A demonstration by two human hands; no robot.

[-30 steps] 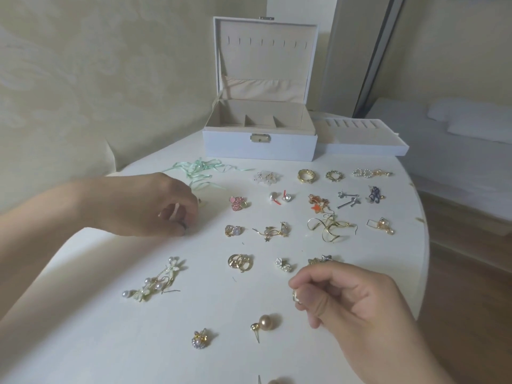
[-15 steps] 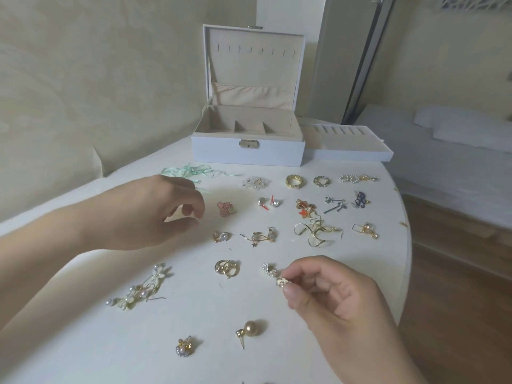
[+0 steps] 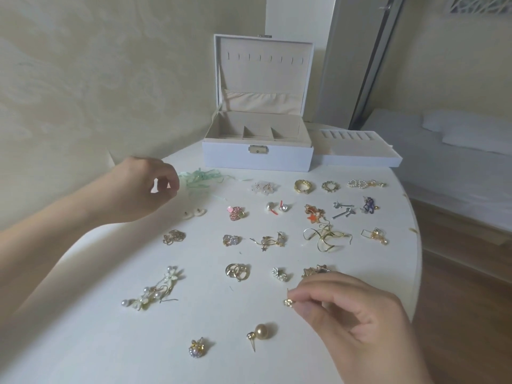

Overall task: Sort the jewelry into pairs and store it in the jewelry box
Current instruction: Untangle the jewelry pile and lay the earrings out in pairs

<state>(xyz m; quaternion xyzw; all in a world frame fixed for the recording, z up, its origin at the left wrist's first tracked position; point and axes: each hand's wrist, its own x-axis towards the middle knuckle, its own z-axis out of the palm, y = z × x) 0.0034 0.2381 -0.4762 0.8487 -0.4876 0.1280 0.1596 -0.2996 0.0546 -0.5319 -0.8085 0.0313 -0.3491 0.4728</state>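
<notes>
Right hand [image 3: 352, 314], near edge of the round white table [image 3: 83, 328]: thumb and forefinger pinch a small gold earring piece [image 3: 288, 302] just above the surface. Which pair it belongs to, I cannot tell; too small.

Left hand [image 3: 144, 189], far left: fingers curled, thumb and forefinger tips closed together over the tangle of pale green ribbon [image 3: 202, 178]. Whether anything sits between them, cannot tell.

White jewelry box [image 3: 257, 159] at the back of the table, lid upright, 3 beige compartments visible and, as far as they show, holding nothing. A shallow white tray with ring slots [image 3: 360, 159] sits touching its right side.

Jewelry lies in rough rows, mostly grouped in twos (sorting looks well along, storing not begun). Loose singles near the front: large gold ball stud earring [image 3: 261, 332] and small pearl-cluster earring [image 3: 198, 349].

Risks, judged:
- The pinched piece is tiny and smooth; a loosened grip drops it, and it could bounce off the table edge nearby.
- The right wrist hovers near the gold leaf-shaped pieces [image 3: 315, 271]; a sweep would scatter a made pair.
- The thin gold twisted-wire earrings [image 3: 324, 239] overlap; lifting 1 may drag the other.
</notes>
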